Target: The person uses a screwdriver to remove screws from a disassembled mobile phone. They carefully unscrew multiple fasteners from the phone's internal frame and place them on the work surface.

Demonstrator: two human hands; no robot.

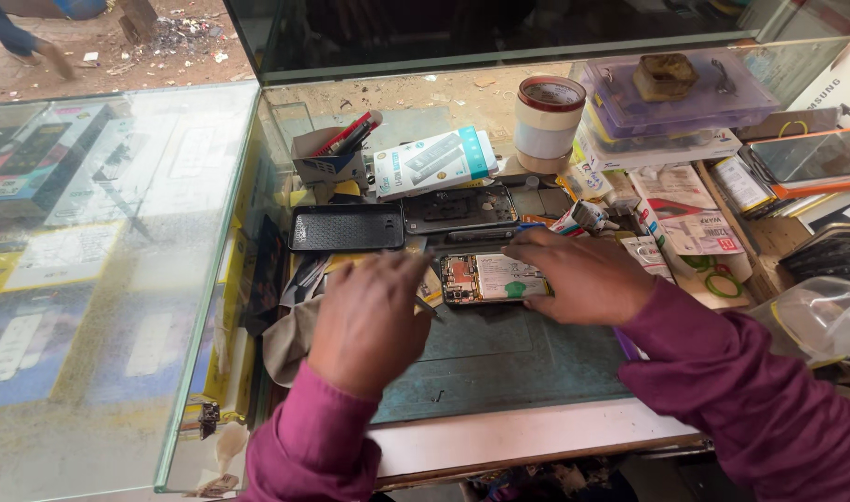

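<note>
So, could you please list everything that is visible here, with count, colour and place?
opened phone: 1, orange and white inside, mat centre
mat: 1, grey-green, on bench
black cover: 1, left of phone
phone frame: 1, grey, behind phone
white box: 1, white and teal, at back
tape rolls: stack, white and red, at back
plastic case: 1, clear purple, back right
rubber bands: 2, green, right
glass counter: 1, left
left hand: over mat, by phone
right hand: on phone

Worn matt mat (499,358) — glossy (dusty) glass counter (118,279)
</note>
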